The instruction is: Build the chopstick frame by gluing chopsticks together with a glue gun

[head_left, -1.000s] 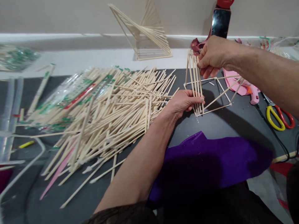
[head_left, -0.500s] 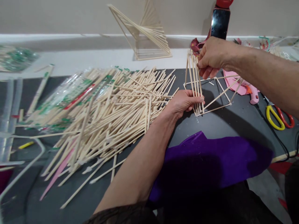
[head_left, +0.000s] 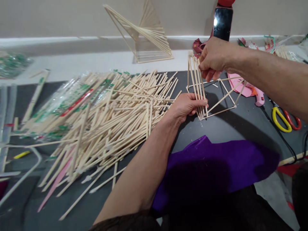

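Note:
A small open frame of wooden sticks (head_left: 221, 112) stands on the dark table, with several sticks rising side by side at its left end. Low on these upright sticks, my left hand (head_left: 187, 105) is closed, thumb in front and fingers behind. My right hand (head_left: 211, 59) pinches the upper part of the rightmost wooden stick (head_left: 202, 75), whose lower end reaches the frame's near bottom corner. Behind the left hand spreads a large heap of loose wooden sticks (head_left: 125, 118).
A larger twisted stick model (head_left: 149, 35) stands at the back by the wall. A phone (head_left: 222, 24) is propped behind my right hand. On the right lie a pink glue gun (head_left: 259, 97) and scissors (head_left: 280, 119). Purple cloth (head_left: 216, 163) covers the near edge; packaged sticks (head_left: 64, 99) lie left.
The whole view has shifted slightly, so things appear a little further left. Both hands keep their hold on the sticks, with hardly any movement against the frame.

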### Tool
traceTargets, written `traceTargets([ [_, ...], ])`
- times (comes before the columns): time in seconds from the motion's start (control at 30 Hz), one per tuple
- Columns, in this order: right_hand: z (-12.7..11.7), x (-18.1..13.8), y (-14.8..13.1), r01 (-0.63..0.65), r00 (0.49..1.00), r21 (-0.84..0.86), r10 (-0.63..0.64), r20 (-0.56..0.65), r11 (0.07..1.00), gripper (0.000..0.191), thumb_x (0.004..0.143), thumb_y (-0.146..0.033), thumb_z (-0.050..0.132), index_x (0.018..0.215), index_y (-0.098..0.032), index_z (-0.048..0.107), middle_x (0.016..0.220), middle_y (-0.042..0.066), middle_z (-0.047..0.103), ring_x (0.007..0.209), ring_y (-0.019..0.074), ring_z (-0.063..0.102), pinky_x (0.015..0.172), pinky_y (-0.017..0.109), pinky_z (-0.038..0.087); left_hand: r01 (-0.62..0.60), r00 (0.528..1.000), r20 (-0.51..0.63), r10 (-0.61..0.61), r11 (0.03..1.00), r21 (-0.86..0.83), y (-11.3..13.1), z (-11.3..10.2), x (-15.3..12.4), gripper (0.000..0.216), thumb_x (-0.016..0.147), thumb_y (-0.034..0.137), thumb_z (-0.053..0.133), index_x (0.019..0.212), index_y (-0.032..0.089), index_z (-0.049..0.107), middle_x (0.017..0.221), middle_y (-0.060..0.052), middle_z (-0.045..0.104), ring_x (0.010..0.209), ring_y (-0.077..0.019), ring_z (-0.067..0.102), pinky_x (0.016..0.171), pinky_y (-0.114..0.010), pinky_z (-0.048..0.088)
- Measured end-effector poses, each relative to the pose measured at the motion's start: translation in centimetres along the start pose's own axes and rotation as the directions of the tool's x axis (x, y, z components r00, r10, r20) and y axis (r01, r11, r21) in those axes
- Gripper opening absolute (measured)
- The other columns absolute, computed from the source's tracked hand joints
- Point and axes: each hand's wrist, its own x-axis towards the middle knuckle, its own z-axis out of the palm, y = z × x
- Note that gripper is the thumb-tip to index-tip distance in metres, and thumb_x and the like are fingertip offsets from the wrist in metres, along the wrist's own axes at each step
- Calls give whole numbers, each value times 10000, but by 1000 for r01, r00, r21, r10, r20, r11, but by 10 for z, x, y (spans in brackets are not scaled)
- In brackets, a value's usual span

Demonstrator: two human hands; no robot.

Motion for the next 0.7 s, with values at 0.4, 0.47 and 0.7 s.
traceTargets([
  [0.4,-2,-5,-5,12,999,-157,-18,-36,987,135,855,-68,610,868,29,703,843,171,747,853,298,743,792,482,608,15,1000,-14,-16,1000,-21,3,2,-3,69,730,71,691,694,113,650,607,-31,686,339,-7,356,360,-213,142],
  [0.47,-4,-8,-7,26,996,-190,-43,-84,981,152,844,-76,613,847,41,710,870,204,743,872,329,737,794,502,601,17,1000,-10,-17,999,-29,3,3,-3,70,738,68,684,695,110,648,600,-30,683,341,-8,364,360,-209,145],
  [0.7,-3,-12,-5,134,967,-176,-167,-193,975,228,830,-14,596,1014,-2,731,919,125,758,860,265,738,770,437,609,16,1000,-14,-16,1000,-13,3,3,-3,78,744,62,678,689,111,654,590,-18,675,328,-4,335,359,-215,134],
])
